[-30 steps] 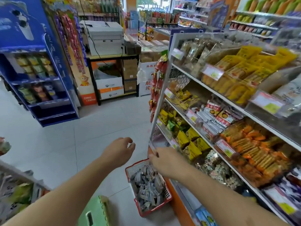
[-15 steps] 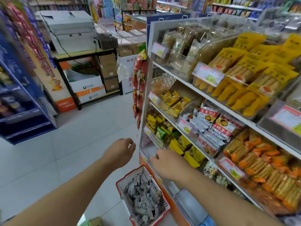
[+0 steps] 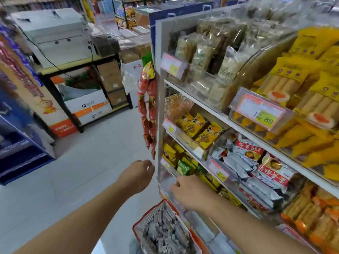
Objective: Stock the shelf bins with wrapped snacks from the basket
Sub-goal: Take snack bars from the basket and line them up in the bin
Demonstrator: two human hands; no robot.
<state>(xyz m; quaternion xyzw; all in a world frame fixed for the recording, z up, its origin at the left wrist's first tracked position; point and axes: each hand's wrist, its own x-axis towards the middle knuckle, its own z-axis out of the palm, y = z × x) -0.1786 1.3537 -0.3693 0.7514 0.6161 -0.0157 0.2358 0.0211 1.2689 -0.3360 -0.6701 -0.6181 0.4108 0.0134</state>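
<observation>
Right hand (image 3: 190, 194) at low clear bin (image 3: 166, 177), grip unclear | left hand (image 3: 136, 176) loosely curled, empty | step: reaching; next: scoop wrapped snacks (image 3: 165, 233) from basket (image 3: 139, 223).

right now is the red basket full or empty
Full: the red basket on the floor is heaped with grey wrapped snacks up to its rim.

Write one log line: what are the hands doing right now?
left hand loosely curled, empty, by shelf end | right hand at low clear bin | basket of grey snacks below, untouched
</observation>
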